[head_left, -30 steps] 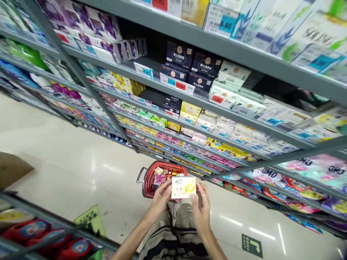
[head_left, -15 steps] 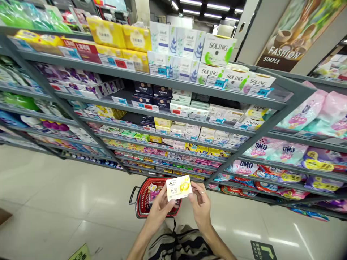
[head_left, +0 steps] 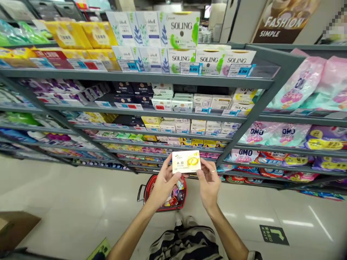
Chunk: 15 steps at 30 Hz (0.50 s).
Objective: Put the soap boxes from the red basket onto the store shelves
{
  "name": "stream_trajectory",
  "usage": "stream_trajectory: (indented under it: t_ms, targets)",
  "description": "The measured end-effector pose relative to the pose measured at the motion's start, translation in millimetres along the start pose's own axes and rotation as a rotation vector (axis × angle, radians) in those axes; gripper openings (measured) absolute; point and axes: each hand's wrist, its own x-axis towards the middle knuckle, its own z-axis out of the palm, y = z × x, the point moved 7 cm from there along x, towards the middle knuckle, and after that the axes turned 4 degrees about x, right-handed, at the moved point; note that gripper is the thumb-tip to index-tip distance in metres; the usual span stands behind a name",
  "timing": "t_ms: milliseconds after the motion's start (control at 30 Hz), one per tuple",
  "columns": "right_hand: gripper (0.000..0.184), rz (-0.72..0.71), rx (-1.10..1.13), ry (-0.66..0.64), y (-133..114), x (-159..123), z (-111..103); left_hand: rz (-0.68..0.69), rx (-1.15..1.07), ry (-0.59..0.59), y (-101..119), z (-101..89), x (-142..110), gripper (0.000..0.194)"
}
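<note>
A small white-and-yellow soap box [head_left: 185, 161] is held upright between both hands, its printed front toward me. My left hand [head_left: 165, 182] grips its left edge, thumb at the lower front corner. At the right edge, my right hand [head_left: 208, 180] pinches the box, with a ring on one finger. The fingers behind the box are partly hidden. Below the hands a red shopping basket [head_left: 184, 196] stands on the floor, holding several small packages, partly covered by my left hand and forearm.
Ahead runs a grey shelf unit [head_left: 151, 78] with rows of boxed soaps. OMO detergent bags [head_left: 255, 133] fill the shelves at right. A cardboard box [head_left: 20, 227] sits on the floor at left. An exit sign [head_left: 274, 234] marks the floor at right.
Both hands have raised the soap box slightly and shifted it right, turning it more level. The view has shifted, and more of the basket's contents now shows.
</note>
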Motion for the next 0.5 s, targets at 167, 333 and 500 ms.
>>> stream_trajectory:
  t_ms: [167, 333, 500]
  targets:
    - [0.033, 0.048, -0.055, -0.005, -1, -1, 0, 0.012, -0.057, -0.091, -5, -2.6, 5, 0.097]
    - [0.043, 0.19, -0.102, 0.057, 29, -3, -20, 0.011, -0.074, -0.182, -39, 5.3, 18, 0.088]
    - [0.045, 0.164, -0.125, 0.114, 56, 30, -35, 0.143, 0.342, -0.078, -50, 6.6, 68, 0.062]
